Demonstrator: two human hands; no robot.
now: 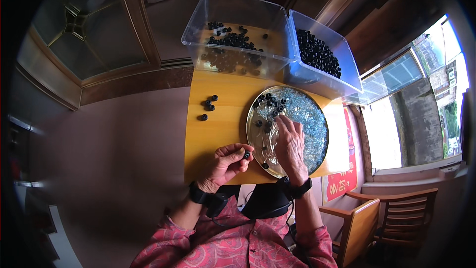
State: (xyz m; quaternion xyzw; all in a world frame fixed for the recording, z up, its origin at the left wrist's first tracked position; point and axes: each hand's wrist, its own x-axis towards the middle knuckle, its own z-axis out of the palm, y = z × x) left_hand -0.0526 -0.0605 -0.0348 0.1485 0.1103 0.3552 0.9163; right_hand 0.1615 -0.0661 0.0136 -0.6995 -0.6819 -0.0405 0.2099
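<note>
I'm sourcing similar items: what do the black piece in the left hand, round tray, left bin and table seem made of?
Black piece: perhaps glossy plastic, from small highlights; hard to tell.
Round tray: probably polished metal, judging by its shiny rim.
Left bin: likely smooth clear plastic; its walls are transparent.
Table: yellowish wood or laminate with a sheen.

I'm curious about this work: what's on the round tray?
The round tray holds small black parts, mostly left, and glittering bluish bits, mostly right. The right hand hides whatever lies beneath it.
</note>
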